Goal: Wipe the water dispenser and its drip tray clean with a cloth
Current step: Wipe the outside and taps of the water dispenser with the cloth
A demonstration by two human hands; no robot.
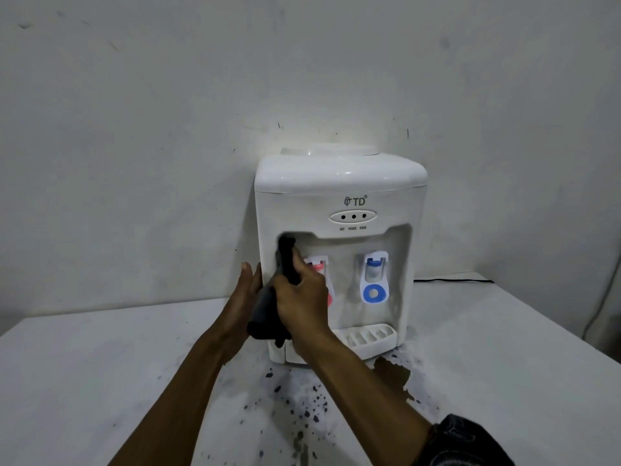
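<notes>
A white tabletop water dispenser [339,183] stands against the wall. It has a red tap [317,264], partly hidden, and a blue tap [374,277]. The white slotted drip tray [369,336] sits at its base. My right hand [302,297] grips a dark cloth [287,253] and holds it against the upper left corner of the tap recess; the cloth's tail hangs down to about [265,327]. My left hand [245,287] lies flat against the dispenser's left side, fingers straight.
The dispenser stands on a white table [100,364] with black specks and a chipped brown patch [391,373] in front of the base. A black cable [453,280] runs along the table behind on the right. The grey wall rises close behind.
</notes>
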